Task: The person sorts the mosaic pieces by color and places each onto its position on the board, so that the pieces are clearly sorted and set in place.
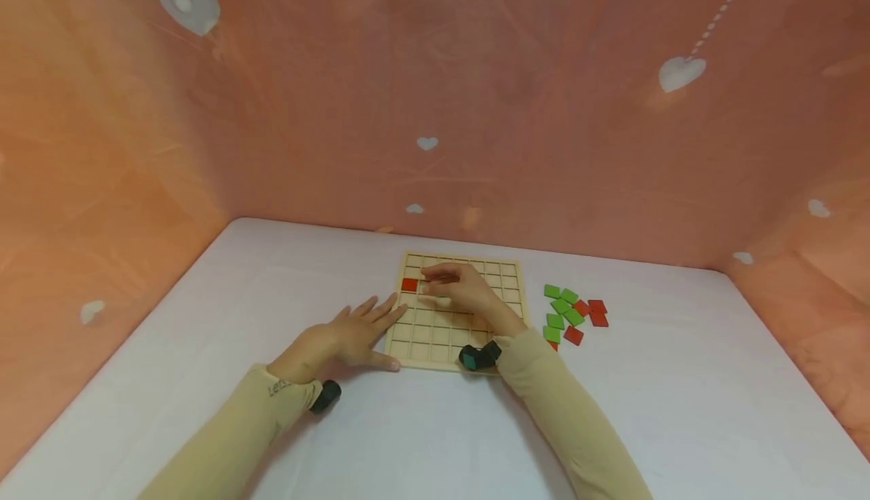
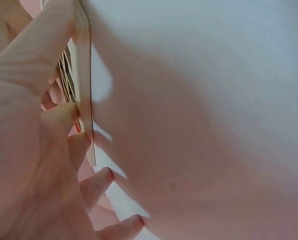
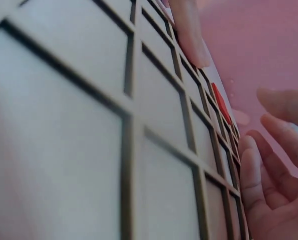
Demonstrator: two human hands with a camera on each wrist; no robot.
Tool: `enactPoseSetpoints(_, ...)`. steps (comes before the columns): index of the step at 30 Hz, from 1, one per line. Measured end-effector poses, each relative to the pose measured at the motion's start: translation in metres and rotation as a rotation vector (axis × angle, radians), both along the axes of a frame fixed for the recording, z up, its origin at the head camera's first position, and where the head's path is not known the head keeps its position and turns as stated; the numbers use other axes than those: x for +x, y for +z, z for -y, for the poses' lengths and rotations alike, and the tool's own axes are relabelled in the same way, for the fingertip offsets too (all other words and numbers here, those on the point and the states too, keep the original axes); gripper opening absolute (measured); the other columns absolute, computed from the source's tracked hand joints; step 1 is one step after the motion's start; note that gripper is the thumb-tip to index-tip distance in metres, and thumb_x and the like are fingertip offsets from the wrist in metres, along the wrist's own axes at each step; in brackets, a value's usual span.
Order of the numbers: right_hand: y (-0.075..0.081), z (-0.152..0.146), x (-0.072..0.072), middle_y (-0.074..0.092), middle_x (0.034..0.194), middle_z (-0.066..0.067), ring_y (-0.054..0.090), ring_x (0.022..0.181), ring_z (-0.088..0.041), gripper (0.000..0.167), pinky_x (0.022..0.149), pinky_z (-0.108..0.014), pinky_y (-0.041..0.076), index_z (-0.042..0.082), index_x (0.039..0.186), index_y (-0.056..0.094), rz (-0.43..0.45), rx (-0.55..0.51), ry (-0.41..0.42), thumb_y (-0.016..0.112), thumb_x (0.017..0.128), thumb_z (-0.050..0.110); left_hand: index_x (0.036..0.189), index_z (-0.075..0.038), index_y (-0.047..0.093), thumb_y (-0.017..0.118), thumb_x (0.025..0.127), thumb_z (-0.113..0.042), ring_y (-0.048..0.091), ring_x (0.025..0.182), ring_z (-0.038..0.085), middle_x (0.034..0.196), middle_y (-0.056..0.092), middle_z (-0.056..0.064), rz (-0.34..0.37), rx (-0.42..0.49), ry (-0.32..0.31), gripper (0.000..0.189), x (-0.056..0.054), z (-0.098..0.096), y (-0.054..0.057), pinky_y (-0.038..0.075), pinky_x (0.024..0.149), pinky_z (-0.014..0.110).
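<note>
A square wooden grid board lies on the white table. Spread straight, the fingers of my left hand lie at the board's left edge, some fingertips over its frame and the thumb by the near-left corner. A single red square tile sits in a cell along the left side. Just right of that tile, my right hand hovers over the board with loosely bent fingers. Its thumb and fingers stand apart in the right wrist view, and no tile shows between them.
Right of the board lie scattered loose green tiles and red tiles, a few partly overlapping. One red tile is partly hidden by the right sleeve. A pink cloth wall with white hearts rises behind the table.
</note>
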State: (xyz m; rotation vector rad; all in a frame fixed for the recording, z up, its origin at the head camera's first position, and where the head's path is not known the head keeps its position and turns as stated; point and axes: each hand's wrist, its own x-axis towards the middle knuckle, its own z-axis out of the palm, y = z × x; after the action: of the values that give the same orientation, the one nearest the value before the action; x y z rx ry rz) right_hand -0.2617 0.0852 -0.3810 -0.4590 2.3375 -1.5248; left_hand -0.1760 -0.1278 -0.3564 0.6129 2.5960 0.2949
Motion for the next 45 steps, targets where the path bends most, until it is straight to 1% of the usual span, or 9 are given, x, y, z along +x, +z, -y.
enactPoseSetpoints(3,0.0,-0.006,0.001,0.064,0.126,-0.007,0.059,0.114,-0.023,0.043,0.101,-0.042,0.044,0.012,0.128,0.062,0.004,-0.007,-0.003,0.071,0.087,0.022,0.155,-0.012,0.014,0.061,0.088,-0.054,0.006,0.147,0.04,0.162,0.004,0.012,-0.001,0.008,-0.002,0.092,0.0,0.001,0.0,0.012,0.112,0.066)
enactPoseSetpoints(10,0.002,-0.019,0.009,0.061,0.13,-0.011,0.063,0.107,-0.022,0.046,0.086,-0.036,0.053,0.009,0.131,0.059,-0.004,-0.037,0.015,0.069,0.089,0.025,0.154,-0.009,0.016,0.062,0.088,-0.052,0.008,0.146,0.043,0.162,0.006,0.014,-0.013,0.019,-0.017,0.092,0.0,0.0,-0.001,0.013,0.111,0.067)
enactPoseSetpoints(15,0.005,-0.028,0.014,0.062,0.128,-0.012,0.065,0.103,-0.022,0.046,0.082,-0.035,0.054,0.008,0.131,0.058,-0.002,-0.046,0.001,0.068,0.09,0.024,0.154,-0.009,0.016,0.062,0.087,-0.052,0.009,0.146,0.044,0.161,0.006,0.015,-0.021,0.023,-0.02,0.092,-0.001,0.002,-0.001,0.013,0.11,0.068)
enactPoseSetpoints(18,0.008,-0.033,0.016,0.063,0.126,-0.015,0.066,0.102,-0.024,0.045,0.084,-0.037,0.054,0.006,0.131,0.058,-0.012,-0.053,0.003,0.067,0.09,0.022,0.154,-0.009,0.016,0.062,0.087,-0.053,0.008,0.146,0.043,0.162,0.006,0.014,-0.022,0.02,-0.014,0.092,-0.002,0.003,-0.001,0.013,0.11,0.068)
enactPoseSetpoints(24,0.01,-0.046,0.022,0.06,0.13,-0.015,0.065,0.103,-0.019,0.045,0.088,-0.038,0.052,0.005,0.131,0.058,-0.026,-0.027,-0.01,0.068,0.089,0.019,0.154,-0.011,0.018,0.065,0.085,-0.052,0.007,0.146,0.043,0.162,0.007,0.014,0.002,0.044,0.014,0.093,-0.001,0.003,0.0,0.011,0.111,0.068)
enactPoseSetpoints(28,0.011,-0.057,0.025,0.064,0.125,-0.015,0.066,0.101,-0.018,0.045,0.084,-0.035,0.053,0.006,0.13,0.059,-0.007,-0.021,-0.057,0.069,0.089,0.018,0.154,-0.011,0.017,0.065,0.085,-0.052,0.007,0.146,0.043,0.162,0.007,0.014,-0.003,0.046,0.009,0.094,-0.001,0.002,0.0,0.011,0.111,0.068)
enactPoseSetpoints(31,0.012,-0.064,0.027,0.064,0.125,-0.013,0.065,0.103,-0.018,0.046,0.084,-0.034,0.053,0.006,0.13,0.059,-0.006,-0.011,-0.076,0.07,0.087,0.02,0.154,-0.011,0.017,0.064,0.086,-0.052,0.007,0.146,0.043,0.162,0.006,0.014,-0.006,0.042,0.007,0.093,-0.001,0.002,0.0,0.011,0.111,0.067)
enactPoseSetpoints(38,0.017,-0.077,0.031,0.061,0.127,-0.018,0.063,0.107,-0.023,0.048,0.089,-0.04,0.052,0.002,0.131,0.057,-0.027,0.005,-0.079,0.069,0.088,0.02,0.153,-0.008,0.018,0.066,0.085,-0.05,0.007,0.145,0.046,0.161,0.007,0.017,-0.009,0.066,0.004,0.093,0.0,0.004,0.003,0.01,0.11,0.069)
enactPoseSetpoints(45,0.015,-0.092,0.033,0.061,0.128,-0.014,0.062,0.108,-0.022,0.047,0.095,-0.036,0.048,0.005,0.129,0.058,-0.031,0.044,-0.098,0.07,0.087,0.022,0.153,-0.008,0.017,0.065,0.085,-0.051,0.007,0.145,0.047,0.161,0.007,0.018,-0.006,0.066,-0.009,0.093,-0.002,0.006,0.002,0.01,0.109,0.07)
